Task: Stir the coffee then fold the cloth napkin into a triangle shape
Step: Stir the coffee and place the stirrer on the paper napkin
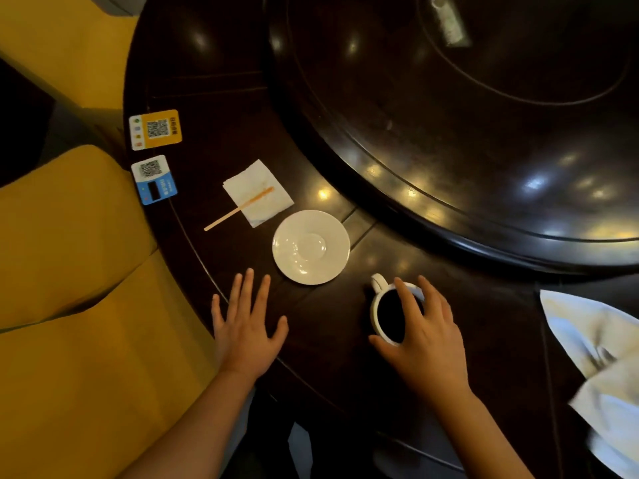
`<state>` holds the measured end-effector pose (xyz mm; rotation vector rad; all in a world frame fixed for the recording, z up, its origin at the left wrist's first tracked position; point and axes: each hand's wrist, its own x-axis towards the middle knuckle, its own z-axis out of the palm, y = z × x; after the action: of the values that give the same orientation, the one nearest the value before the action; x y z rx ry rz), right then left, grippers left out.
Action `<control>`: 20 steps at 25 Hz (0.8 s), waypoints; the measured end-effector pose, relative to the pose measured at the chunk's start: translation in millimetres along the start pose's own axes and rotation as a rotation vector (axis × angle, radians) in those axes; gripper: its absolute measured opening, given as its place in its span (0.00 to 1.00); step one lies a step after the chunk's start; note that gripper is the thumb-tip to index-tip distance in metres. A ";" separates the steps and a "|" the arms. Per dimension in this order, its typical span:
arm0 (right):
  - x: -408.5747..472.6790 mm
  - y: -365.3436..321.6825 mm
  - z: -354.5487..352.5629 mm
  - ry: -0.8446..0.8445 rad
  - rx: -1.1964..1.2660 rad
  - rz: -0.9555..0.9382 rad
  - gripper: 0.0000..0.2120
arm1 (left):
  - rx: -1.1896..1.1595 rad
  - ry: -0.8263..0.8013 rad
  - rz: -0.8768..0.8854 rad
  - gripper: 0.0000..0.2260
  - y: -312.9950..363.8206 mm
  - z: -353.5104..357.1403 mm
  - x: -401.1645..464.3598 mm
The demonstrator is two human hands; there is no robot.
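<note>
A white cup of black coffee (pixel 389 314) stands on the dark round table (pixel 214 108), its handle pointing away from me. My right hand (pixel 423 335) is closed over its rim from the right, fingers across the top. My left hand (pixel 247 326) lies flat on the table with fingers spread, holding nothing. An empty white saucer (pixel 311 247) sits just beyond, between the hands. A wooden stir stick (pixel 238 209) rests half on a small white paper napkin (pixel 257 191) further left. The crumpled white cloth napkin (pixel 598 354) lies at the right edge.
A large raised dark turntable (pixel 484 108) fills the table's centre and right. Two QR code cards (pixel 155 129) (pixel 154 179) lie near the left edge. Yellow seat cushions (pixel 79 288) run along the left side.
</note>
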<state>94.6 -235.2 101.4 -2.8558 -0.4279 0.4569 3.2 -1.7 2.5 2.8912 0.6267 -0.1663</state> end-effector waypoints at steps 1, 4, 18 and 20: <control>-0.3 1.1 -0.6 -0.026 0.014 0.018 0.45 | -0.002 0.002 0.000 0.32 -0.1 0.0 -0.1; 2.5 -1.7 -2.9 -0.047 0.032 0.043 0.43 | 0.004 0.005 0.001 0.32 -0.6 0.2 -0.3; 34.1 -58.5 -26.9 -0.010 0.063 -0.104 0.41 | -0.007 0.020 0.006 0.31 -2.2 0.2 0.0; 53.7 -76.6 -29.0 0.008 0.042 -0.159 0.41 | -0.011 0.022 0.004 0.31 -2.3 -0.4 0.6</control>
<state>134.0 -151.5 133.5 -2.7553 -0.6300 0.4202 2.8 0.6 2.5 2.8872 0.6230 -0.1304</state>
